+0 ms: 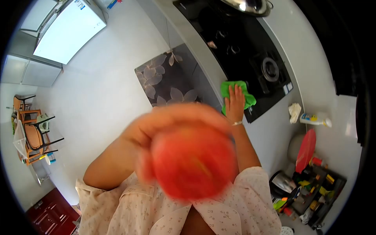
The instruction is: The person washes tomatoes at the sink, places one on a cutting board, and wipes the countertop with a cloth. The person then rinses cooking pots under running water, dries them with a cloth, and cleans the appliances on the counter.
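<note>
Close to the camera, my left hand (182, 113) is wrapped round a red, round object (194, 160), blurred and seen from above, perhaps a fruit. It hides part of my chest and of both arms. My right hand (235, 102) lies with its fingers spread on a green cloth (249, 98), at the front edge of the black glass stove (256, 107). The cloth is crumpled under the palm and fingers. A bracelet circles my right wrist.
A metal lid (248, 5) sits at the stove's far end. Beside the stove are a white crumpled cloth (294, 112) and a spray bottle (314, 119). A kettle (282, 182) and a rack of jars (319, 188) stand at lower right. Chairs (34, 137) are at far left.
</note>
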Motion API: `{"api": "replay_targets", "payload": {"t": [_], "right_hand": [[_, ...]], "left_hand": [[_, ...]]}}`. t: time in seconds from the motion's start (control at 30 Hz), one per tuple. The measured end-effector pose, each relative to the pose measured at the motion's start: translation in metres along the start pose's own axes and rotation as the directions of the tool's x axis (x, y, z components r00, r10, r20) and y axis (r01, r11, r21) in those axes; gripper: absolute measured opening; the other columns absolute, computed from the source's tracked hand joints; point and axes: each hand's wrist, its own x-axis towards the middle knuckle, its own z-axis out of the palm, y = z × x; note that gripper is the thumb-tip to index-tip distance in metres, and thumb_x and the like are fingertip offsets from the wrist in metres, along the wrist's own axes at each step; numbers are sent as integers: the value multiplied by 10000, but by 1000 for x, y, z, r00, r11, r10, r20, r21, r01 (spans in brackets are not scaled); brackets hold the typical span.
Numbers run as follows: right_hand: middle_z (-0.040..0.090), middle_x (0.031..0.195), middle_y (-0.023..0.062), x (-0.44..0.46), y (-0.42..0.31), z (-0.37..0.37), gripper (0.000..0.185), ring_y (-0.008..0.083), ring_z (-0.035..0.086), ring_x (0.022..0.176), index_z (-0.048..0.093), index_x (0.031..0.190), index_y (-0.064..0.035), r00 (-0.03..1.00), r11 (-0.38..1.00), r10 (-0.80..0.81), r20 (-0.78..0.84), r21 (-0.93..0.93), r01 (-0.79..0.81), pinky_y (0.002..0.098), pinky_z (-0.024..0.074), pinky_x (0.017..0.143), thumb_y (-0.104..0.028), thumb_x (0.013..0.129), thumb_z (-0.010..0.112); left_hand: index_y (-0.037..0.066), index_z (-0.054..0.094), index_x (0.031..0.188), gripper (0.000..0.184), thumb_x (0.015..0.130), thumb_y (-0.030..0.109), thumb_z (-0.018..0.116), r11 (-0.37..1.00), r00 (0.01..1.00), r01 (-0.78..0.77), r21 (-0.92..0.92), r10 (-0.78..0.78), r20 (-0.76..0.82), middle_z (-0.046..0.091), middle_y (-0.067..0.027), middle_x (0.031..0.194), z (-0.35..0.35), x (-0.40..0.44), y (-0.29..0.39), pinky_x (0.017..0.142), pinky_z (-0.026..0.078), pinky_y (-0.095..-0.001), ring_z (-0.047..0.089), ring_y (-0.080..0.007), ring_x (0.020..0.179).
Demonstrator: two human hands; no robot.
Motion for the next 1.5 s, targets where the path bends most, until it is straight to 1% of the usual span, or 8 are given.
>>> {"api": "replay_targets", "payload": {"t": [0.1,0.2,0.37,0.47,0.93,1.2,1.43,1.5], "right_hand": [[346,1481,173,-5,-17,4,513,352,293,1382,395,1411,-48,995,998,-35,91,-44,39,468,241,1118,-184,932,516],[378,1452,194,-4,-26,2,542,363,338,1353,393,1406,-30,997,998,-42,59,54,39,462,282,1099,-114,897,558],[408,1428,184,42,-52,16,581,350,364,1337,392,1398,-35,995,998,-29,99,58,23,455,291,1099,-93,861,605],[409,1421,202,92,-82,38,597,358,367,1331,398,1389,-14,994,998,-56,96,40,53,449,313,1078,-76,838,617],[395,1448,179,336,-199,137,573,329,350,1355,391,1393,-40,999,999,-32,14,-6,32,435,300,1090,-180,880,605],[361,1472,172,462,-237,180,583,313,316,1379,371,1409,-41,995,997,-71,65,43,69,427,263,1116,-204,892,585],[392,1456,161,543,-268,204,578,321,331,1370,396,1392,-40,992,992,-113,47,66,110,441,272,1109,-192,873,597],[380,1464,164,554,-277,211,589,321,308,1383,379,1408,-48,997,996,-67,43,60,64,448,255,1118,-188,882,604]], "left_hand": [[70,380,1338,789,809,590,650,998,947,64,-3,-62,-317,541,-264,1110,-55,-41,25,512,537,-320,646,-305,763],[84,383,1372,740,863,582,584,999,836,-43,-11,29,-547,553,-194,1149,-118,-89,35,679,531,-319,596,-237,800],[75,389,1391,643,924,489,544,975,694,-217,-49,119,-710,575,-172,1192,-188,-150,54,787,503,-327,600,-220,898],[72,400,1382,620,931,473,542,961,635,-269,-68,124,-763,583,-173,1183,-205,-153,71,773,504,-330,603,-217,898],[67,425,1360,605,921,460,566,970,631,-243,13,168,-758,592,-181,1166,-290,-101,147,781,512,-346,612,-226,876],[77,406,1357,673,882,510,605,940,473,-300,160,293,-831,582,-162,1150,-346,-38,193,775,511,-331,599,-207,868],[65,387,1373,665,902,492,583,895,426,-406,186,365,-828,571,-179,1173,-389,6,231,797,510,-340,599,-218,888],[62,390,1372,650,910,480,576,900,455,-398,178,362,-813,571,-183,1180,-401,13,244,803,512,-351,601,-224,908]]}}
